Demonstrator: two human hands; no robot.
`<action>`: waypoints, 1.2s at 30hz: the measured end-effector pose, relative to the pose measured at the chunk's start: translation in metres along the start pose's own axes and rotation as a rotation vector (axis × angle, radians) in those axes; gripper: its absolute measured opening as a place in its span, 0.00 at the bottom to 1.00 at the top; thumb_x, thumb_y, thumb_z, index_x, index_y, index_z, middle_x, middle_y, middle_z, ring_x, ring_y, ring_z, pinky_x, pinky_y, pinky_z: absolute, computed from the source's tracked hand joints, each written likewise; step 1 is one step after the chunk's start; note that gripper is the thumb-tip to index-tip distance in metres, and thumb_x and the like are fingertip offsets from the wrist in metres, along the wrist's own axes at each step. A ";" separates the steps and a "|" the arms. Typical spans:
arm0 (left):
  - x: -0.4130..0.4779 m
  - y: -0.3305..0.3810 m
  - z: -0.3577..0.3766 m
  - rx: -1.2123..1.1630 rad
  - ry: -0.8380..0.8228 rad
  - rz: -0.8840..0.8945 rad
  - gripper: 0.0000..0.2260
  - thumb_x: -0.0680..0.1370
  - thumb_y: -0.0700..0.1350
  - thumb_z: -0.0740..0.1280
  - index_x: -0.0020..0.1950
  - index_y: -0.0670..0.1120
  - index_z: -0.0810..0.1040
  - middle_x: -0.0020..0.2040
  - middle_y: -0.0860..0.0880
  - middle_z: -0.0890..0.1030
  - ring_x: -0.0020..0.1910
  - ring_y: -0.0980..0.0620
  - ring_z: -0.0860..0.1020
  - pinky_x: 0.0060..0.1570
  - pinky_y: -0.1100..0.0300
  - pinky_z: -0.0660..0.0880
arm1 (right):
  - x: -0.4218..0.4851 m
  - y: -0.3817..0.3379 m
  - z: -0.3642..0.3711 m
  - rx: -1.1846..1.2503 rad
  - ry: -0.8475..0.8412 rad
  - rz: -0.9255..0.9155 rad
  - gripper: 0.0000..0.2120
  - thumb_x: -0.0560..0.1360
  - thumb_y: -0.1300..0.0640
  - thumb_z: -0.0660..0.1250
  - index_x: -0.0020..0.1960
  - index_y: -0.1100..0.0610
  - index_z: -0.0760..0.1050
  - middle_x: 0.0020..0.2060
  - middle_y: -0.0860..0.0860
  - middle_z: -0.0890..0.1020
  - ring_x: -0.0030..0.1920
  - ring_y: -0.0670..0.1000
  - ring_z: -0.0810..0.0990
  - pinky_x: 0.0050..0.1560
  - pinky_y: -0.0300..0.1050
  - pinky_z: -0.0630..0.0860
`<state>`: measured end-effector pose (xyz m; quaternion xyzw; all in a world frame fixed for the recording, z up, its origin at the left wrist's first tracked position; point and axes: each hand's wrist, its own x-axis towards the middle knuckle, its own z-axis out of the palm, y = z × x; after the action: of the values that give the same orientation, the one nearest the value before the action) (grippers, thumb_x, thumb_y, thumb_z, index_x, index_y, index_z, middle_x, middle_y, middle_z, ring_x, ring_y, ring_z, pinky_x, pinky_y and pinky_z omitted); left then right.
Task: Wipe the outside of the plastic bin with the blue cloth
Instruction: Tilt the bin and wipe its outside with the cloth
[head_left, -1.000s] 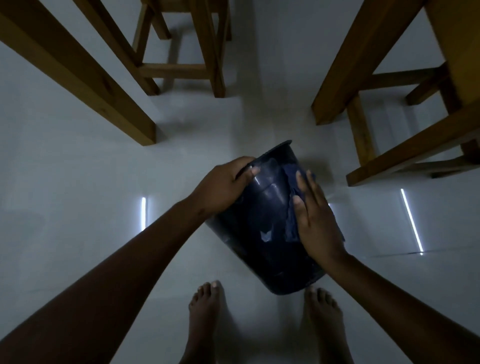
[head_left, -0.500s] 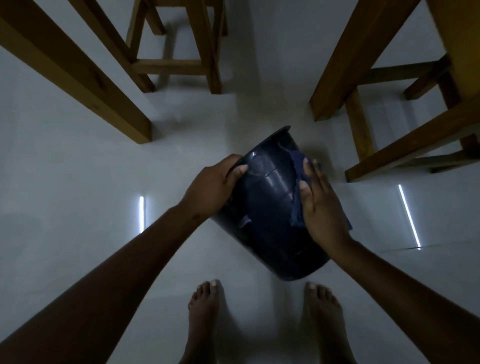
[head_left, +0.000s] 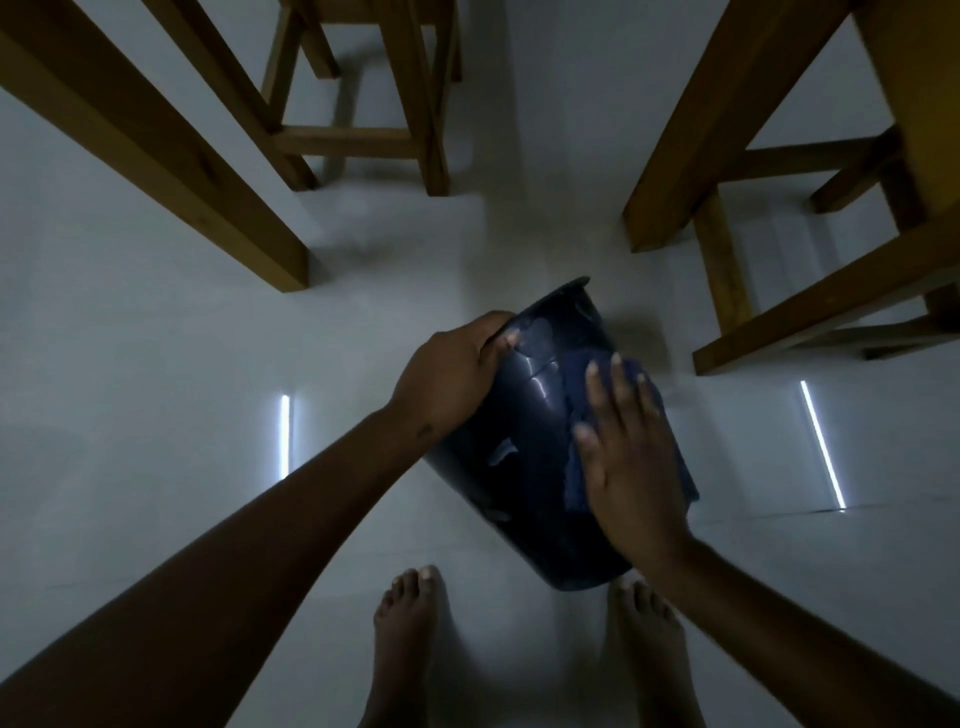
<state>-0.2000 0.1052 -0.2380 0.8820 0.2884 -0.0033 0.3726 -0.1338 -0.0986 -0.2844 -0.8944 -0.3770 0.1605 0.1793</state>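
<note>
A pale glossy floor is filling the view, carrying two thin bright light reflections, one to the left of the hands and one to their right. Wooden furniture legs are standing on it beyond the hands, a thick beam-like leg far left, a stool frame farther back, and more wooden framing to the right.

The dark plastic bin is lying tilted between the two hands, its rim pointing away from the person and its base hanging just above the bare feet, which are standing on the floor below the wrists.

The left hand is curling over the upper left side of the bin near the rim; this grip is closing around the bin wall, thumb lying on the outer surface, fingers wrapping out of sight.

The right hand is lying flat, fingers spread and pointing away, pressing the blue cloth against the right side of the bin. This grip is not clenching: the palm is pinning the cloth to the plastic. Edges of the cloth are showing to the left of the palm and beyond the fingertips.
</note>
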 end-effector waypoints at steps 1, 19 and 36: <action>0.001 0.000 0.001 -0.004 -0.008 0.006 0.13 0.82 0.55 0.54 0.61 0.56 0.75 0.49 0.51 0.84 0.40 0.50 0.80 0.44 0.58 0.76 | -0.014 -0.008 0.002 -0.088 -0.014 -0.086 0.28 0.81 0.41 0.40 0.79 0.48 0.45 0.79 0.53 0.51 0.78 0.59 0.49 0.73 0.63 0.58; -0.003 0.013 0.007 0.129 0.006 0.063 0.11 0.82 0.56 0.56 0.58 0.58 0.75 0.52 0.54 0.84 0.49 0.51 0.81 0.49 0.58 0.76 | -0.011 -0.009 0.008 0.073 0.048 -0.222 0.25 0.82 0.41 0.40 0.78 0.44 0.44 0.79 0.51 0.48 0.78 0.57 0.46 0.74 0.61 0.57; 0.001 0.011 0.001 0.071 -0.021 0.028 0.12 0.82 0.54 0.55 0.59 0.56 0.77 0.53 0.53 0.84 0.49 0.52 0.81 0.48 0.61 0.73 | -0.002 -0.009 0.004 0.193 0.013 0.035 0.27 0.80 0.39 0.37 0.78 0.42 0.42 0.79 0.46 0.44 0.78 0.50 0.41 0.72 0.64 0.60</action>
<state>-0.1934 0.0996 -0.2317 0.8986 0.2717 -0.0178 0.3440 -0.1427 -0.0935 -0.2840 -0.8804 -0.3428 0.1936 0.2644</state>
